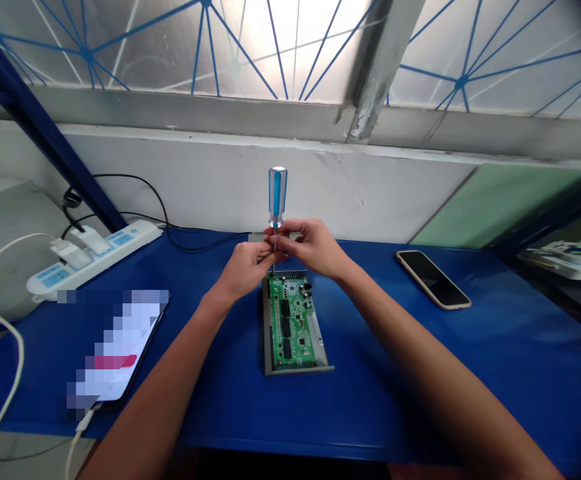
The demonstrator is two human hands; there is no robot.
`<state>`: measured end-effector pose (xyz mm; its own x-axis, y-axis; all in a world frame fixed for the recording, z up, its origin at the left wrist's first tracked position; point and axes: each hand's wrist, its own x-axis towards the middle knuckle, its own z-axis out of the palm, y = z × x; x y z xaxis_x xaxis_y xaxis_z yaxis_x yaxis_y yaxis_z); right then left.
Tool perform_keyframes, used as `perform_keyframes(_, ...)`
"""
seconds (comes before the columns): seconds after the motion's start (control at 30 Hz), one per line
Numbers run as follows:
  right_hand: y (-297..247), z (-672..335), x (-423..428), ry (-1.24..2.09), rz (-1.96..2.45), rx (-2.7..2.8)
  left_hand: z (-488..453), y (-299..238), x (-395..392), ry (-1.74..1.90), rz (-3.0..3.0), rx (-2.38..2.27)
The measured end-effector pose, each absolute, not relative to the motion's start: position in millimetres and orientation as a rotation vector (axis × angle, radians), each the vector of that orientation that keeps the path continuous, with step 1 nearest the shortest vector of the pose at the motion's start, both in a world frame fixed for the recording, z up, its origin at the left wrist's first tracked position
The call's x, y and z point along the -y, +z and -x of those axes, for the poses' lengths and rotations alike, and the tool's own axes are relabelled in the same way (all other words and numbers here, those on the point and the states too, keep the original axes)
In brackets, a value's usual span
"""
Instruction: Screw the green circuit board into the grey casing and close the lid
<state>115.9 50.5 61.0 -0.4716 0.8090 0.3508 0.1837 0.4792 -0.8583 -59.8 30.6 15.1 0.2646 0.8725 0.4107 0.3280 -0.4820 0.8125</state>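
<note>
Your left hand (244, 272) and right hand (311, 248) are both clenched on the shaft of the one light, stiff blue-and-clear plastic screwdriver (277, 197), upright just above the single green circuit board (290, 323) in its grey metal tray (298, 370). The smooth handle may slip, so grip it firmly; the board looks fragile, so take it by the edges.

Left hand (244, 269) and right hand (314, 248), seemingly bare
</note>
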Motion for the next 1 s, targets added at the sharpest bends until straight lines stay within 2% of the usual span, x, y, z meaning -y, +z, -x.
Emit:
perform_keyframes(0.13,56.9,-113.5,-51.4,0.920,0.817,1.860,58.0,15.6,-29.4,1.184,-1.957,-1.063)
perform_keyframes(0.37,53.6,-105.7,-47.7,0.812,0.848,1.820,52.5,10.8,-25.4,1.303,-1.985,-1.315)
perform_keyframes(0.6,57.7,-100.9,-45.6,0.681,0.912,1.875,56.2,13.1,-27.7,1.225,-2.029,-1.271)
perform_keyframes(0.87,66.8,-116.4,-45.7,0.969,0.839,1.971,57.5,13.0,-31.3,1.125,-1.943,-1.055)
perform_keyframes(1.0,64.1,-116.2,-47.0,0.993,0.840,1.883,54.0,13.7,-29.2,1.116,-1.916,-1.013)
